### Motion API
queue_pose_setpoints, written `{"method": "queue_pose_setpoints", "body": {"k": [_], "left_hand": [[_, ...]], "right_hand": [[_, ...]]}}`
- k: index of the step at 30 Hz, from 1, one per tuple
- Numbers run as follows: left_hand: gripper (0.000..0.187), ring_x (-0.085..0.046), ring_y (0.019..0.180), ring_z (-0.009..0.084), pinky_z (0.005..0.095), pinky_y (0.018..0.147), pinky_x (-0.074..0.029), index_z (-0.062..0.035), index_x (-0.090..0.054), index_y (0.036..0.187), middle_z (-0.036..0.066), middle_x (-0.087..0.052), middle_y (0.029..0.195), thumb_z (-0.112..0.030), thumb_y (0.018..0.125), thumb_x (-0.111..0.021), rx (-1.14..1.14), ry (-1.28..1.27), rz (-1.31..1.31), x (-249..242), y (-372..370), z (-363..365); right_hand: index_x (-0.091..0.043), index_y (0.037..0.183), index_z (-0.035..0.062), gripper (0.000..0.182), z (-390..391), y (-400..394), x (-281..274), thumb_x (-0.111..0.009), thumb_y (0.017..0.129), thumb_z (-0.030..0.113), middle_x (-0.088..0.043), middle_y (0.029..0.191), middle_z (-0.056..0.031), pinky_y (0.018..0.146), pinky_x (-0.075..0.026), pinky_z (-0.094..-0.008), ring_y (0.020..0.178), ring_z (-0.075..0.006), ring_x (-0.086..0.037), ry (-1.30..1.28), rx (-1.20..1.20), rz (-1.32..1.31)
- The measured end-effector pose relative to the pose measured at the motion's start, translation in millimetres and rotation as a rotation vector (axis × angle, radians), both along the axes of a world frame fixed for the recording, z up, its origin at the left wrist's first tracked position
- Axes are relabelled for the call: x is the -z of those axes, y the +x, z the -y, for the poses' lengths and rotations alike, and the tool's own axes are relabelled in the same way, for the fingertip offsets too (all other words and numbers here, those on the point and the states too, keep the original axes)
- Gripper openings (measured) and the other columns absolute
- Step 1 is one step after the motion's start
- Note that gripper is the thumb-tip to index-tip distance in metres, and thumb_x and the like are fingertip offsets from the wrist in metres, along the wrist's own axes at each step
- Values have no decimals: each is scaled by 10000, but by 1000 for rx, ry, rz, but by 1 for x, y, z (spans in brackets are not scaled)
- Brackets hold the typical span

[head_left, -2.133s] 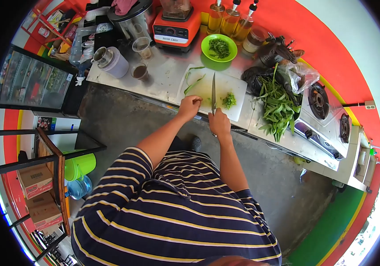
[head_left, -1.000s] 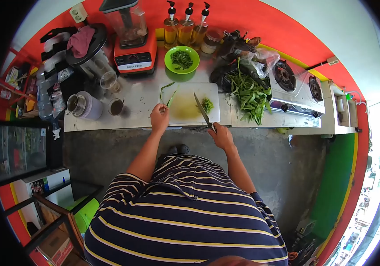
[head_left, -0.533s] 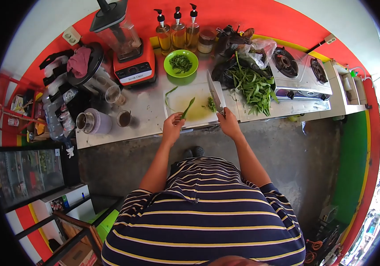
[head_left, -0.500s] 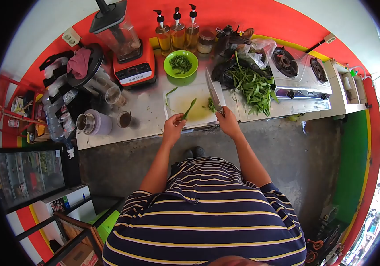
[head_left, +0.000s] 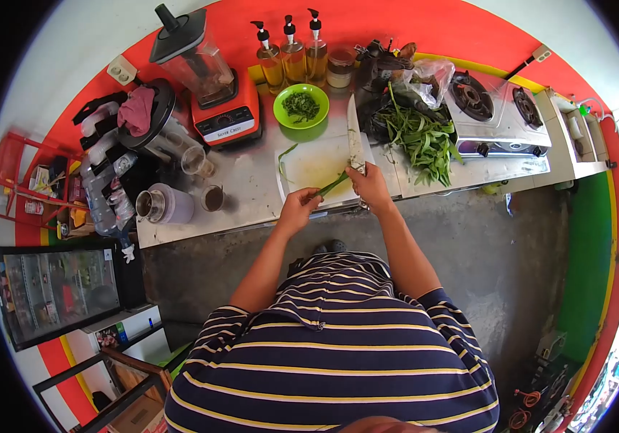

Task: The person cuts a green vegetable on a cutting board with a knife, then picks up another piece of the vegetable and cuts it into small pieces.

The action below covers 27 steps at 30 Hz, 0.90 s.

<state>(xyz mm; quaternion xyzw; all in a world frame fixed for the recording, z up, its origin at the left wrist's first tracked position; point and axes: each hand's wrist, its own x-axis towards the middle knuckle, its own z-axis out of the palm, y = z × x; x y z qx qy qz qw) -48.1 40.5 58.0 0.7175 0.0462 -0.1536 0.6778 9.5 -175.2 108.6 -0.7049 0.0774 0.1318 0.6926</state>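
Note:
My left hand (head_left: 299, 210) is closed on one end of a green leafy stem (head_left: 332, 185) at the near edge of the white cutting board (head_left: 309, 153). Closed round a kitchen knife (head_left: 355, 133), my right hand (head_left: 371, 187) keeps the blade pointing away from me, over the board's right side. The stem's other end reaches the fingers of this hand; whether they pinch it is hard to see. A thin green stalk (head_left: 281, 166) lies along the board's left side. Behind the board is a lime-green bowl (head_left: 301, 134) with chopped greens (head_left: 301, 107) inside.
Leafy greens (head_left: 423, 144) spill from a black bag right of the board, beside a gas stove (head_left: 497, 130). At left are a red blender (head_left: 226, 112), a glass of dark liquid (head_left: 212, 198) and an open container (head_left: 167, 205). Pump bottles (head_left: 293, 61) line the wall.
My right hand has brought the knife nearer and turned the blade more upright. Both hands are closer together, and the stem now spans between them. The whole view has shifted slightly.

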Motion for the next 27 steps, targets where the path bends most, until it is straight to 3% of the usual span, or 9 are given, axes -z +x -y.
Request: {"method": "queue_pose_setpoints", "body": {"k": [6, 10, 13, 14, 16, 18, 23, 25, 27], "left_hand": [[242, -641, 819, 107, 266, 767, -514, 36, -694, 1143, 59, -738, 932, -98, 941, -691, -137, 145, 110, 11, -5, -18], [193, -637, 826, 101, 259, 762, -503, 11, -708, 1093, 46, -732, 931, -79, 922, -713, -272, 44, 21, 21, -12, -26], [111, -598, 809, 76, 233, 714, -466, -58, -686, 1015, -7, -677, 897, -69, 912, -725, -493, -318, -15, 27, -11, -28], [111, -598, 809, 76, 233, 714, -466, -58, -686, 1015, -7, -677, 897, -69, 912, -725, -501, -320, -17, 28, -11, -28], [106, -606, 837, 76, 239, 719, -466, -75, -698, 1015, -22, -678, 925, -113, 922, -732, -629, -676, -136, 20, -6, -25], [104, -605, 840, 75, 245, 728, -465, -88, -697, 1018, -30, -672, 925, -132, 930, -733, -614, -761, -127, 18, 0, -25], [121, -604, 844, 73, 251, 774, -468, -99, -687, 1041, -22, -679, 940, -182, 958, -717, -608, -774, -59, 7, 18, -34], [176, -611, 854, 87, 257, 793, -493, -97, -662, 1088, -7, -689, 971, -239, 987, -682, -500, -655, 40, 1, 22, -48], [177, -610, 841, 95, 272, 809, -496, -97, -672, 1069, -4, -691, 972, -259, 997, -667, -553, -613, 35, -15, 22, -55]], "right_hand": [[-655, 965, -2, 190, -3, -5, 33, -697, 929, 179, -572, 669, 3, 510, -377, -289, 555, -76, -479, -78, 46, -63], [-649, 939, -5, 208, -8, -15, 49, -697, 928, 197, -579, 672, -10, 513, -388, -305, 556, -92, -488, -106, 26, -102], [-639, 921, -5, 224, -17, -27, 54, -690, 932, 213, -576, 662, -12, 516, -395, -315, 554, -100, -495, -126, 16, -125], [-637, 913, -4, 229, -21, -32, 54, -687, 936, 219, -573, 655, -11, 519, -399, -319, 554, -104, -500, -140, -4, -125], [-634, 905, -3, 235, -28, -36, 58, -683, 940, 224, -571, 648, -10, 521, -403, -324, 555, -108, -504, -159, -36, -118], [-604, 936, 35, 183, -34, -39, 63, -671, 968, 201, -512, 618, 21, 458, -356, -276, 503, -78, -452, -131, -100, -64], [-614, 890, 9, 248, -32, -44, 66, -661, 973, 238, -552, 628, -27, 478, -376, -316, 517, -104, -494, -225, -101, -13], [-658, 949, -27, 261, -19, -48, 72, -670, 926, 232, -667, 734, -195, 625, -475, -426, 667, -358, -642, -548, -263, 142], [-669, 991, -23, 258, -6, -57, 71, -671, 915, 223, -673, 804, -232, 681, -487, -451, 758, -407, -646, -539, -290, 131]]}}
